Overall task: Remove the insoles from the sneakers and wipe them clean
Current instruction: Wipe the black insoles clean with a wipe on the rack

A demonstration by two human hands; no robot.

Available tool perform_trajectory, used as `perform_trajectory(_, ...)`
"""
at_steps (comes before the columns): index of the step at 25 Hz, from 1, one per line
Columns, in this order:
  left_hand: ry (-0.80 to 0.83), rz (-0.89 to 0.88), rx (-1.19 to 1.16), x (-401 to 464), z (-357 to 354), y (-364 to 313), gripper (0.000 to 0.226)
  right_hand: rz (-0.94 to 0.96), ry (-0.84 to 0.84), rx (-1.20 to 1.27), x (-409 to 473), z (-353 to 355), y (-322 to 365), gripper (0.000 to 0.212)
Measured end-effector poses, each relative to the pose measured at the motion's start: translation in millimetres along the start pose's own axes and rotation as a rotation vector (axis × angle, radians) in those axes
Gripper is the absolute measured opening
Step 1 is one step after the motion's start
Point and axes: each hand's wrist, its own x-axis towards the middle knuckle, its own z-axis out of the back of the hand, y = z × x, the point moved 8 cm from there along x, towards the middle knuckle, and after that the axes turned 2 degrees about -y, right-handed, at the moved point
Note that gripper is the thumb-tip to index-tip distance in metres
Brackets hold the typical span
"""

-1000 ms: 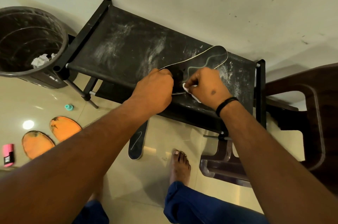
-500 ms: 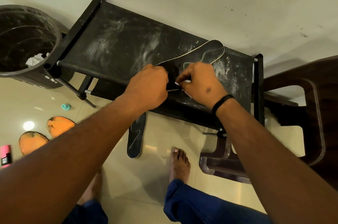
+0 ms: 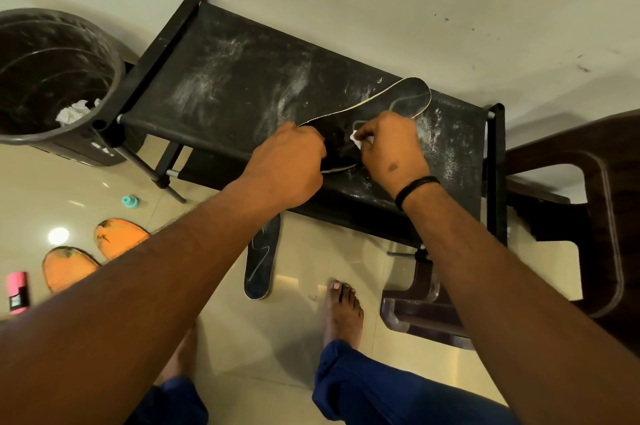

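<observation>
1 black insole (image 3: 408, 95) flat on dusty black shoe rack (image 3: 225, 85), heel end under left hand (image 3: 287, 168) with fingers curled down on it, right hand (image 3: 391, 147) fingertips pinching white wipe (image 3: 356, 140) against its middle, second black insole (image 3: 259, 268) on floor below, 2 orange insoles (image 3: 117, 241) further left, bin (image 3: 114, 60) beside rack.

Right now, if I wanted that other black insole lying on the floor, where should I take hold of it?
Probably the rounded end of the floor insole, nearest the bare foot. It lies flat, its far end reaching under the black rack, so come from the near side, slide fingers under the thin edge and pinch.
</observation>
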Motion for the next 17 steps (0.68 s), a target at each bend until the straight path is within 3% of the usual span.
perform_trajectory(6,-0.013,0.051,-0.004,-2,2,3,0.038,0.196,0.157,0.059,-15,-11,40,0.023)
perform_trajectory(12,-0.016,-0.025,0.021,-5,7,-5,0.042,-0.051,-0.015,0.085,5,-6,-2,0.022)
perform_trajectory(17,-0.032,-0.034,0.077,-10,12,-13,0.041,0.14,0.134,0.101,-8,-18,32,0.02)
